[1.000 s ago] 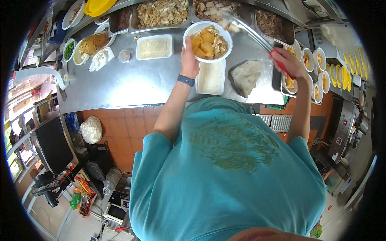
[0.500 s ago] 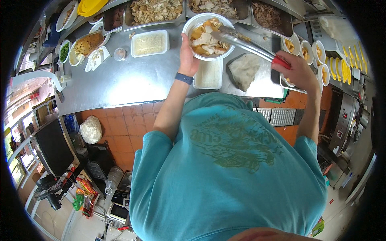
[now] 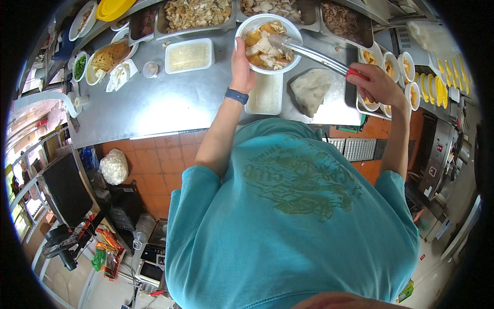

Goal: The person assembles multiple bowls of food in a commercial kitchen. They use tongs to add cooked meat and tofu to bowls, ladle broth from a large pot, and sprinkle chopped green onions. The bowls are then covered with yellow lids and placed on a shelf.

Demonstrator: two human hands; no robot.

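My left hand grips the left side of a round white bowl, its thumb up along the wall. Sliced pale meat lies in the bowl over orange-yellow pieces. In my right hand are metal tongs with red grips, fingers wrapped around the handle. The tongs' tips reach into the bowl from the right and touch the meat; whether they pinch a slice I cannot tell. Under the bowl, a white rectangular tub is partly hidden. A grey-white folded cloth lies right of it.
Steel trays of cut meat line the counter's back. A rectangular tub with pale contents stands left of the bowl, a small clear cup beyond it. Several white bowls of yellow pieces crowd the right. Yellow lids stand farther right.
The tongs' tips have dipped lower into the bowl, and the meat slices lie slightly differently. My right hand has shifted a little left. The left hand still holds the bowl.
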